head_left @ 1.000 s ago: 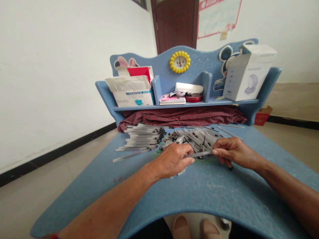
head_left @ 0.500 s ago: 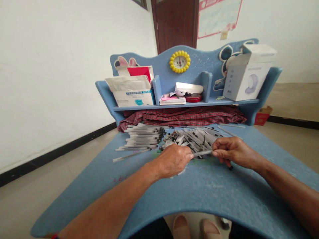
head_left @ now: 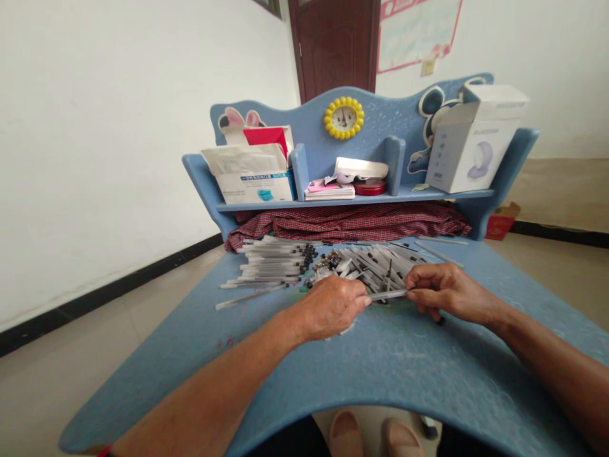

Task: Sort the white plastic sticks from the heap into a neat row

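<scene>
Both my hands meet over the blue desk [head_left: 390, 368] on one thin clear pen barrel [head_left: 386, 294]. My left hand [head_left: 330, 306] is closed, its fingertips pinched on the barrel's left end. My right hand [head_left: 442, 292] is closed too, pinching the barrel's right end. Just behind my hands lies a loose heap of pen parts [head_left: 371, 263]. Left of that heap sits a neat stack of pens [head_left: 271, 266] with black tips pointing right. One single pen [head_left: 247, 297] lies apart at the stack's front.
A red plaid cloth [head_left: 347, 222] lies under the desk's shelf [head_left: 352, 198]. On the shelf stand a mask box [head_left: 254, 184], papers with a red tin [head_left: 352, 184] and a white carton [head_left: 469, 149]. A yellow clock [head_left: 343, 118] sits above. My feet [head_left: 371, 435] show below the desk edge.
My left hand has slid a little to the right along the barrel, so less of it shows between my hands. My right hand has barely moved.
</scene>
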### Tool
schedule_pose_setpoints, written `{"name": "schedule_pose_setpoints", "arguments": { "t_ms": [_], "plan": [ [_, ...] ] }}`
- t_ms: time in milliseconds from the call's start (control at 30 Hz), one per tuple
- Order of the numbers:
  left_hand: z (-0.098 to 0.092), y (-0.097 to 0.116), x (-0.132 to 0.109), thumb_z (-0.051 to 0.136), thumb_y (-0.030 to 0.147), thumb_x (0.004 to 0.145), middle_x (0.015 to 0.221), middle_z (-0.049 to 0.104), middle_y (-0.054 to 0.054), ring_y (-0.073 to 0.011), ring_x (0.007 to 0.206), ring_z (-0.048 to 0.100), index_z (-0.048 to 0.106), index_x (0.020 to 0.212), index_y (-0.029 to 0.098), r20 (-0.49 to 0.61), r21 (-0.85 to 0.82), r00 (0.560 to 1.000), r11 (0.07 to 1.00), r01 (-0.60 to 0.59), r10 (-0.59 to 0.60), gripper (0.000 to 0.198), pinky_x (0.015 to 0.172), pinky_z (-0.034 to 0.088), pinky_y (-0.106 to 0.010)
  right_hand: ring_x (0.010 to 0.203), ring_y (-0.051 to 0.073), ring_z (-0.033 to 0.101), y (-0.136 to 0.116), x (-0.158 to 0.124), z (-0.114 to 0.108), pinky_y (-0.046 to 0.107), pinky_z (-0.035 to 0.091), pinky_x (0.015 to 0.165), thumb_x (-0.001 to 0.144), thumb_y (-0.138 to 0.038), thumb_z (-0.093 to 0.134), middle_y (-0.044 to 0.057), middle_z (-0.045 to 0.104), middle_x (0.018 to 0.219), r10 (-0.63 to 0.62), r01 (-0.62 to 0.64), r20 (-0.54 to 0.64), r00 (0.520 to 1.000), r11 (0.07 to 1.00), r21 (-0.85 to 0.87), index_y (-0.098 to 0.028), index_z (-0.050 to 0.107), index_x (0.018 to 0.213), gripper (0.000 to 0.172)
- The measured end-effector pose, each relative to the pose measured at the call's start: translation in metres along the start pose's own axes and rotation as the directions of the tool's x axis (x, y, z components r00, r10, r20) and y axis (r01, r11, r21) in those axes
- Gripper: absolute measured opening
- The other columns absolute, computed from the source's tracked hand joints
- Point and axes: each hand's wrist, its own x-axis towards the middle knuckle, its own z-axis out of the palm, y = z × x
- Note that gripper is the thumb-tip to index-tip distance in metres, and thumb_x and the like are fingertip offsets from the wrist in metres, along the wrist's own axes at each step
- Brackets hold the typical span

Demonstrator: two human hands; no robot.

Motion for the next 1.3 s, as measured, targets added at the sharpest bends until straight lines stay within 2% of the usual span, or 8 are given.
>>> {"name": "schedule_pose_setpoints", "arguments": {
  "t_ms": [767,1300],
  "plan": [
    [-0.0009,-0.0002,-0.0001,0.041,0.027,0.091,0.067,0.059,-0.003,-0.0155,0.066,0.058,0.055,0.075,0.015,0.062,0.039,0.998,0.999,0.011,-0.014,0.024,0.063,0.041,-0.025,0.039,0.005,0.044,0.0010,-0.0004,-0.0025,0.017,0.037,0.037,0.077,-0.029,0.060,-0.004,0.054,0.052,0.016,-0.017,0.142,0.990,1.000,0.005,-0.016,0.050,0.071,0.017],
    [-0.0014,0.0001,-0.0004,0.041,0.028,0.091,0.067,0.059,-0.002,-0.0152,0.066,0.058,0.056,0.075,0.016,0.058,0.073,0.998,0.997,-0.001,-0.003,0.025,0.062,0.041,-0.025,0.039,0.005,0.044,0.0003,-0.0006,-0.0008,0.016,0.038,0.038,0.075,-0.024,0.059,-0.004,0.053,0.052,0.027,-0.027,0.161,0.987,1.000,-0.005,-0.016,0.050,0.069,0.014]
  ]
}}
